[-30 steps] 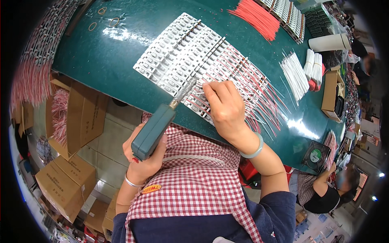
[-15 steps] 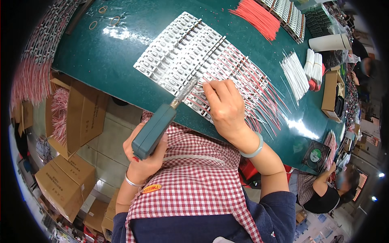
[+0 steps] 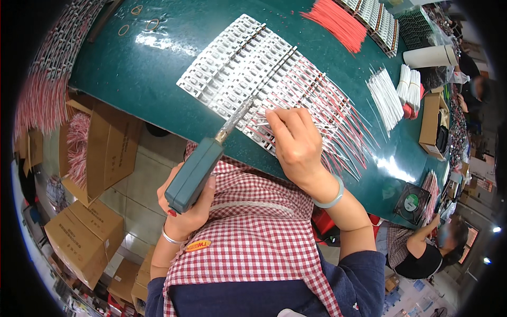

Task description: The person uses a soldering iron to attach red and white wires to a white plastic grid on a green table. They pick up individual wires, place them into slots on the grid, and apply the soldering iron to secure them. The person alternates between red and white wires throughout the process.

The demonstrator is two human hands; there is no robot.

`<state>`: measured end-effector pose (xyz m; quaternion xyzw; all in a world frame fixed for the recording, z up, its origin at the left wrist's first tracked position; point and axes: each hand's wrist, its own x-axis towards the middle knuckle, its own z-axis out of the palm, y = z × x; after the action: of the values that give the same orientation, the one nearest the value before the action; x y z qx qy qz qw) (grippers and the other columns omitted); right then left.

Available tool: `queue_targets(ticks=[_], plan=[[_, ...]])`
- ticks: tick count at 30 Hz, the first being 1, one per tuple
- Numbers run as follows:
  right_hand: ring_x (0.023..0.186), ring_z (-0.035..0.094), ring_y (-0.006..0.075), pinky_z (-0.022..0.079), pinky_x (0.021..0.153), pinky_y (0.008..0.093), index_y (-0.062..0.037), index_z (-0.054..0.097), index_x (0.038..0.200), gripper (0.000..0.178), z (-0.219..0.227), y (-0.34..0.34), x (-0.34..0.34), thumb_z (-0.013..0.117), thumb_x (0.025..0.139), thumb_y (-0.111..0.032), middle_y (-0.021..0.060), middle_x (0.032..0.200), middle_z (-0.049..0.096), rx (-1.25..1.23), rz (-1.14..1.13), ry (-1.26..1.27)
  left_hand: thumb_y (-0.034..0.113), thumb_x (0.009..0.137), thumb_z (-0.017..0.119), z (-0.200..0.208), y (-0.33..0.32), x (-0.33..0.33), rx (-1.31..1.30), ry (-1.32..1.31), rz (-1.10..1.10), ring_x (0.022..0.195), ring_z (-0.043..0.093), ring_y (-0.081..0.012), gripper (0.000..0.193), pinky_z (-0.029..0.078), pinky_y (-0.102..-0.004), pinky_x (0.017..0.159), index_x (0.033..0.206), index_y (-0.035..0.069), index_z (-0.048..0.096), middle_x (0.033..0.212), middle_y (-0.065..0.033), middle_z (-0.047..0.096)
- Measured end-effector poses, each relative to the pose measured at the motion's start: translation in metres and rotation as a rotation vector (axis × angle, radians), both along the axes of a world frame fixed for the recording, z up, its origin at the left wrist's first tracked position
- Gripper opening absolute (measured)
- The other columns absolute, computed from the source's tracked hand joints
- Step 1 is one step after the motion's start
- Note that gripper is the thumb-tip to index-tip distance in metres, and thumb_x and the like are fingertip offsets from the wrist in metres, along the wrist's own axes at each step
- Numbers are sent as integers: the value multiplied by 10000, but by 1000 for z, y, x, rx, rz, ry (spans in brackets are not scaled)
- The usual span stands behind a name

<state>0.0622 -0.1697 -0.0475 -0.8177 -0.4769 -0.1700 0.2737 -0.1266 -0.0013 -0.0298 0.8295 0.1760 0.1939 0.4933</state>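
My left hand point(image 3: 197, 215) is wrapped round a dark green soldering gun point(image 3: 194, 173), whose metal barrel slants up and away to the right. Its tip rests at or just above a panel of white plastic parts point(image 3: 232, 68) set in rows; contact is hard to judge. Just right of the tip, my right hand point(image 3: 299, 148) is closed in a pinch, with a thin white wire at its fingertips. Red and white wires point(image 3: 343, 124) stick out from the panel's right half and pass behind that hand. The left half of the panel has no wires on it.
The green table point(image 3: 137, 79) carries red wires point(image 3: 335, 24), white wires point(image 3: 384, 98), a white roll point(image 3: 430, 55) and a small fan point(image 3: 412, 203). Rubber bands point(image 3: 152, 24) lie far left. Cardboard boxes point(image 3: 87, 238) stand left of the table; a co-worker point(image 3: 422, 248) sits at right.
The soldering gun has drawn back slightly toward the lower left. My right hand has shifted a little to the right and nearer, still pinched. The panel is nearly where it was.
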Motion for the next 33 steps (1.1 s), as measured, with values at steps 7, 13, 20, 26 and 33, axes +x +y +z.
queue_targets(ticks=[7,13,20,26,33], plan=[[781,602,253,519,634,346,32,689,1008,326,-2,2,-4,666,684,66,103,916,661,-30,-11,-2,-31,760,757,1,0,-2,-24,10,-15,807,727,-230,281,564,-292,707,1030,-86,700,980,-182,722],[779,598,242,517,633,336,29,693,995,311,-4,4,-4,672,686,48,90,913,660,-37,-11,-39,-46,761,751,3,-1,1,-4,25,-37,745,694,-200,224,544,-277,665,976,-72,691,924,-148,710],[785,600,238,518,635,333,28,693,998,308,-2,5,-5,666,691,34,88,920,658,-61,-13,-35,-39,749,749,3,-1,3,81,55,-56,702,675,-198,181,535,-281,633,919,-45,685,881,-133,690],[785,599,239,516,633,334,26,690,1004,312,-3,5,-5,659,693,30,88,920,654,-60,-12,-36,-21,753,759,-2,0,-3,28,20,-20,703,681,-194,195,535,-285,619,937,-44,700,872,-127,692],[781,596,243,514,632,341,25,684,1006,313,-4,4,-5,659,694,29,89,921,651,-63,-18,-44,15,763,776,-9,1,-12,-88,-28,92,694,682,-181,235,533,-274,619,986,-33,720,871,-117,701]])
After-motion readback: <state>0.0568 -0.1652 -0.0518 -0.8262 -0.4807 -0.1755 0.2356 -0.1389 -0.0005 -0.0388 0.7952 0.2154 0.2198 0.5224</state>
